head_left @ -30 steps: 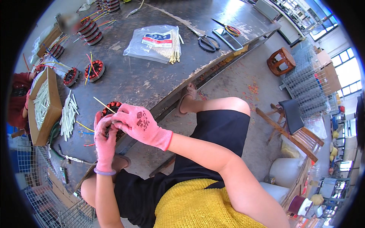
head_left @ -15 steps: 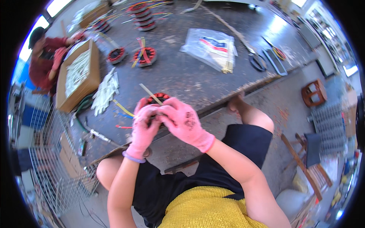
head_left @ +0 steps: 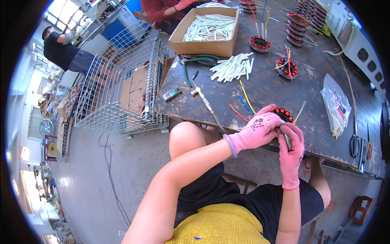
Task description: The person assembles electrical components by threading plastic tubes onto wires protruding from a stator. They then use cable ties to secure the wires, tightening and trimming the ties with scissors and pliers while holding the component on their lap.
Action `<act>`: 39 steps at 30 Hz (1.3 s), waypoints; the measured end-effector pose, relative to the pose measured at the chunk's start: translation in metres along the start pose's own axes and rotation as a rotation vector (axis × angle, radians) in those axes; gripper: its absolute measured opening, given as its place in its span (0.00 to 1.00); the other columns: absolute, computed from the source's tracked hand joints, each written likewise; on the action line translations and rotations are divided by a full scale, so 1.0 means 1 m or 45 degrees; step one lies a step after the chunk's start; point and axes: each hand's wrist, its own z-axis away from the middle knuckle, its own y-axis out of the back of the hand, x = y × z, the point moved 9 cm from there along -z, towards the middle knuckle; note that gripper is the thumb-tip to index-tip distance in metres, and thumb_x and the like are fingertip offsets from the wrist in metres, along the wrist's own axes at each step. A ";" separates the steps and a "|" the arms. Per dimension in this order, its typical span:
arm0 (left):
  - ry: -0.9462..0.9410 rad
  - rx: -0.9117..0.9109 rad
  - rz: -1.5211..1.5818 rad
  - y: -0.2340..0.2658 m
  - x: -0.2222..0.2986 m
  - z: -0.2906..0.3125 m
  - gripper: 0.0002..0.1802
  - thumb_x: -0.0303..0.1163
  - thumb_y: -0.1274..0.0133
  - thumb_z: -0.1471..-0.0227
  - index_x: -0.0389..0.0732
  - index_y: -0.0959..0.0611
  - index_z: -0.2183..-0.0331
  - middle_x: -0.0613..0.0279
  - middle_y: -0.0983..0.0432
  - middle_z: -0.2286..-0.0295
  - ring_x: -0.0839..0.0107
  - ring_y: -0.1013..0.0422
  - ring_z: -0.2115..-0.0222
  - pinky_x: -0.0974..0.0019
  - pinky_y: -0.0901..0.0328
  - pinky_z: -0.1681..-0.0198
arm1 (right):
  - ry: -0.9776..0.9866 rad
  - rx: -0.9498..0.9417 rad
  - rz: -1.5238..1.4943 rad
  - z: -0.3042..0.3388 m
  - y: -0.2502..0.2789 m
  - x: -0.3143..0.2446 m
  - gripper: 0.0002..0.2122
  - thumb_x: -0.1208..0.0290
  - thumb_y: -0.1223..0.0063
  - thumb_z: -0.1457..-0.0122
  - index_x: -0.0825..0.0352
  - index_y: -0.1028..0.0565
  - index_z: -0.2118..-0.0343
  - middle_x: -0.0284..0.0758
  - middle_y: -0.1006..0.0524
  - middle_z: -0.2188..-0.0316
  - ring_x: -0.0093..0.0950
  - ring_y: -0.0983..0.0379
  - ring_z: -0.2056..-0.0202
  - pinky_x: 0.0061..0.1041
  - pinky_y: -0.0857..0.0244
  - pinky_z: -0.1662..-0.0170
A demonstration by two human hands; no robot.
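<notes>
A ring-shaped motor stator (head_left: pixel 282 113) with red windings rests at the near table edge, partly hidden by my hands. Yellow, blue and red lead wires (head_left: pixel 246 99) run out to its left. My left hand (head_left: pixel 260 129), in a pink glove, is closed on the stator's near left side. At the near right, my pink-gloved right hand (head_left: pixel 291 148) has thumb and fingers closed round a small pale grey piece; hidden parts keep me from telling what it is. A thin pale strip (head_left: pixel 300 112) sticks out beyond the right fingers, beside the stator; its lower end is hidden.
Loose white sleeves (head_left: pixel 232 68) lie in a pile near a cardboard box (head_left: pixel 225 48) full of them. Other stators (head_left: pixel 287 67) stand farther back. A torch-like tool with hose (head_left: pixel 205 101) lies left, a plastic bag (head_left: pixel 336 101) and scissors (head_left: pixel 354 142) right. A wire cage (head_left: pixel 118 110) adjoins the table.
The view has swung left, bringing the wire cage and a standing person in dark clothes further into sight. Both hands stay at the stator; the right hand now sits lower, with fingers pointing up.
</notes>
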 end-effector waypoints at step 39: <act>-0.120 -0.196 -0.411 -0.017 0.010 -0.010 0.16 0.23 0.43 0.56 0.43 0.22 0.61 0.63 0.24 0.68 0.63 0.27 0.59 0.49 0.43 0.38 | -0.630 0.095 -0.932 0.035 -0.017 0.048 0.03 0.72 0.56 0.33 0.62 0.31 0.59 0.25 0.30 0.71 0.10 0.41 0.74 0.12 0.49 0.73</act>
